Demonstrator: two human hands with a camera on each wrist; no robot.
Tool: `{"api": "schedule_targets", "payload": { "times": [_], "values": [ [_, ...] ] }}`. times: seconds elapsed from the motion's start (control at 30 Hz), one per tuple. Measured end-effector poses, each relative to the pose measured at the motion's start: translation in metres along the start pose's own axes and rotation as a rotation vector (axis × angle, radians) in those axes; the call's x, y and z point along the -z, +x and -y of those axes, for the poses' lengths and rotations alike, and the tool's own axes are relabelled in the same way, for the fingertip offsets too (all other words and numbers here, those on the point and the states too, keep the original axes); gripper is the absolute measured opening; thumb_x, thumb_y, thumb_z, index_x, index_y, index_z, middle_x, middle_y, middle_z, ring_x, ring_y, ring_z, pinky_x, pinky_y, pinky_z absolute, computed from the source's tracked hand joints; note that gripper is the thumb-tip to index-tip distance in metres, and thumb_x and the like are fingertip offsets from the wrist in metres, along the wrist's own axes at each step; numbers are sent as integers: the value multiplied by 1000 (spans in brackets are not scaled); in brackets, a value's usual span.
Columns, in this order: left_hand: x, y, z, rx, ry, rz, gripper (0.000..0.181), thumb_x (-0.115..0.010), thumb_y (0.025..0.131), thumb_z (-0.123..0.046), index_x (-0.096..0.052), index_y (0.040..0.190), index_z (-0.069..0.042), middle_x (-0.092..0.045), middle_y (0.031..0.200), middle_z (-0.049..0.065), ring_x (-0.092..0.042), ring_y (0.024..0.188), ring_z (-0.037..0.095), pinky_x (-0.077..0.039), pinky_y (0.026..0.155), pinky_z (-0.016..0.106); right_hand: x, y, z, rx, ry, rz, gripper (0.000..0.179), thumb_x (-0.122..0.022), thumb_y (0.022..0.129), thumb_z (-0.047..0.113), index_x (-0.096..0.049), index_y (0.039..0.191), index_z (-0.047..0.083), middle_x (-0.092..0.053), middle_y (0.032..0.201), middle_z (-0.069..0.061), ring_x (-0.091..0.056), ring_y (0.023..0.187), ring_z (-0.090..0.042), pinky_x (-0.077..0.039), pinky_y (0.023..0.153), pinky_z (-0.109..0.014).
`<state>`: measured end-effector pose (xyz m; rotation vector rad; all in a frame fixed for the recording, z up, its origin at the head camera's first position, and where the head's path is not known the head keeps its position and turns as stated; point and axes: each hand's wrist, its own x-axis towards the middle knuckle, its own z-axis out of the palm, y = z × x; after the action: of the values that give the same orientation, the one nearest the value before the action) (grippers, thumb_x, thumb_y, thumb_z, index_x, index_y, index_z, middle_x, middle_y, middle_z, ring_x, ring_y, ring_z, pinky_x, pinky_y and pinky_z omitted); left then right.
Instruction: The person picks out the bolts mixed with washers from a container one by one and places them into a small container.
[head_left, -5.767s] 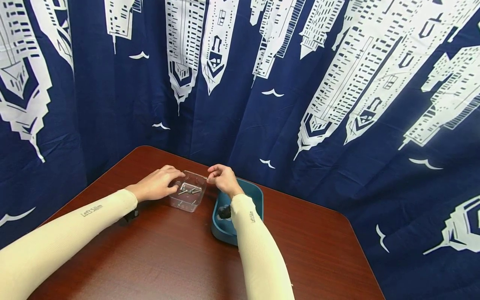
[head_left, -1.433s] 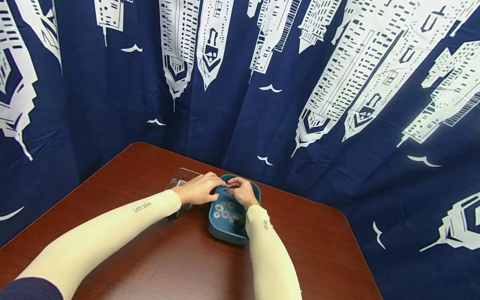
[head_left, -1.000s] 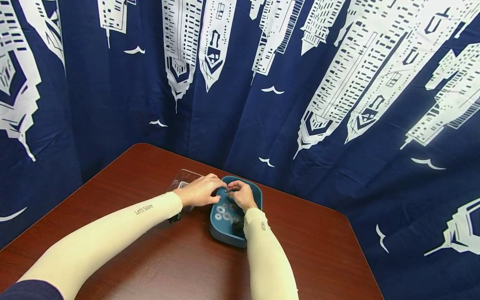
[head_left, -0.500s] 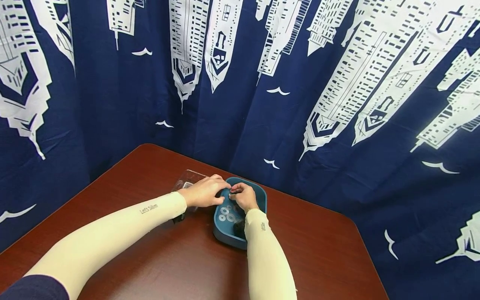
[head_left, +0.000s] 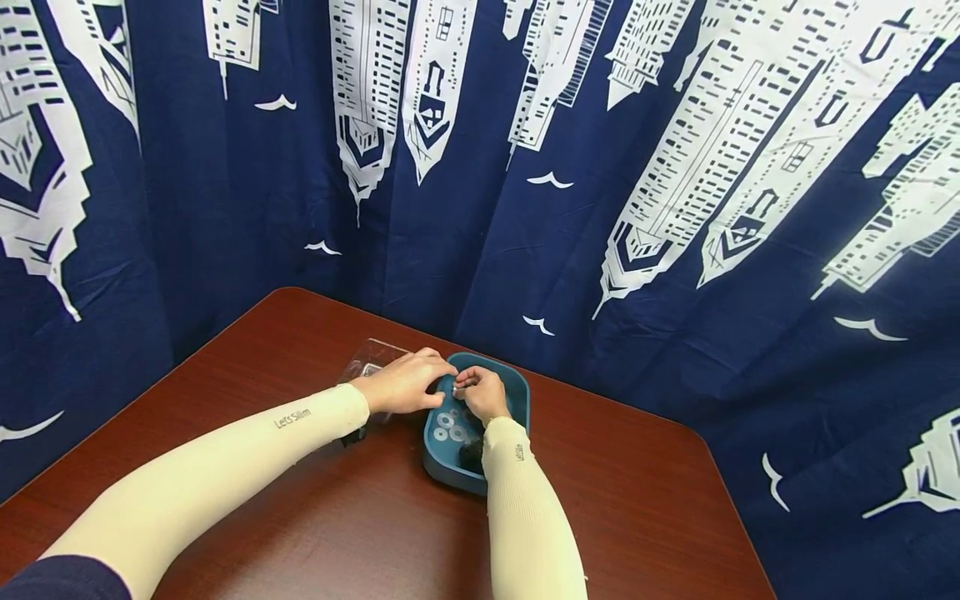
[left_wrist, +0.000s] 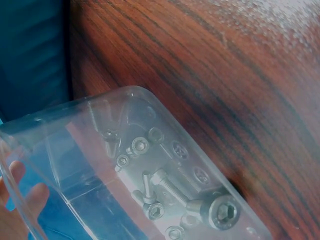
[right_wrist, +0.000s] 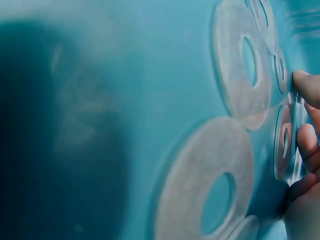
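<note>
My right hand (head_left: 482,392) reaches into the blue tray (head_left: 453,478), pinching a small metal bolt; its thread shows by the fingertips (right_wrist: 306,82) in the right wrist view, the rest hidden. Below it, several flat washers (right_wrist: 182,182) lie on the tray floor. My left hand (head_left: 405,383) is at the tray's left rim with fingers loosely bent, thumb apart from the index finger, and nothing seen between them. Under the left wrist stands a clear plastic box (head_left: 360,357), partly hidden. The left wrist view shows several socket-head bolts (left_wrist: 223,212) in it.
Both containers stand near the far edge of a reddish-brown wooden table (head_left: 637,483). A navy curtain (head_left: 480,208) with white building prints hangs behind it. A dark wrist device (head_left: 471,456) overhangs the tray beneath the right sleeve.
Earlier, my left hand was at the clear box and my right hand between box and tray. Both have since moved right to the tray. Lately only the right fingers have shifted slightly.
</note>
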<state>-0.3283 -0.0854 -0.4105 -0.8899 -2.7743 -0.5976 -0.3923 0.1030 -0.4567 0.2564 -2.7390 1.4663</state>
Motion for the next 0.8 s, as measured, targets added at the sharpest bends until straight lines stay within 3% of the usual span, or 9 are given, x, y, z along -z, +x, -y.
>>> {"api": "schedule_targets", "payload": {
  "times": [0.33,0.8],
  "values": [
    [0,-1,-1,-13,0,-16,45,-69,93,-23,-62,136,-12,-65,131,6,-51,128,24,-45,108,43,1,-3,3,-15,2,21,19,-78,79,-6,-72,97,0,-73,83,-8,-68,76,-15,-52,70,-26],
    [3,-1,-4,-3,21,5,46,-67,94,-27,-62,137,-11,-64,133,4,-51,129,23,-45,109,44,4,-1,3,-57,3,67,19,-78,80,-5,-72,97,2,-74,85,-8,-65,74,-13,-48,66,-25]
  ]
}}
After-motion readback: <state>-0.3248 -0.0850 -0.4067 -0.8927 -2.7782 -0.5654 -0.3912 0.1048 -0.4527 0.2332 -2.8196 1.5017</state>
